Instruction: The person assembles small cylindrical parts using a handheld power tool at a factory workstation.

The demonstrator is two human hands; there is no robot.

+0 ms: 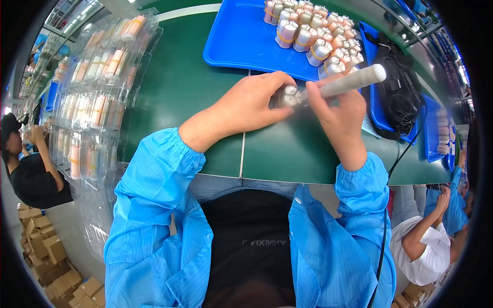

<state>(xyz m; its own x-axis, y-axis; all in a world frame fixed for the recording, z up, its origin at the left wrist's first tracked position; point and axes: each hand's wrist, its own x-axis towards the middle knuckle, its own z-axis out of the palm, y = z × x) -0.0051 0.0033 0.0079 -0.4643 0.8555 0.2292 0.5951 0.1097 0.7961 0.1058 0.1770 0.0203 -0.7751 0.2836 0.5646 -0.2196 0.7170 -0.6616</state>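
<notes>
At about nine o'clock stands a tall stack of clear plastic trays (pixel 97 92), shiny and see-through, with rows of small pink and white tubes inside. Low at eight o'clock are brown cardboard boxes (pixel 49 256). The table (pixel 179 87) is flat, smooth and dark green. Both arms wear soft, light blue sleeves (pixel 154 215) with thin stripes. Near the middle, the left hand (pixel 246 105) is curled narrow, with its fingers and thumb closed on a small bundle of shiny silver cans (pixel 288 96) that have pale tops. The bundle sits right at the tips of the left fingers, just above the table, and it touches the right hand's fingers on its other side. The right hand (pixel 336 115) is wrapped tight around a long, round, white tool (pixel 349 82), shaped like a thick pen. The tool slants up toward two o'clock, and its low end meets the bundle. At twelve o'clock lies a smooth blue plastic tray (pixel 236 41) with many more round silver cans (pixel 313 31) in bundles. At three o'clock a black cable (pixel 400 102) lies coiled on another blue tray.
</notes>
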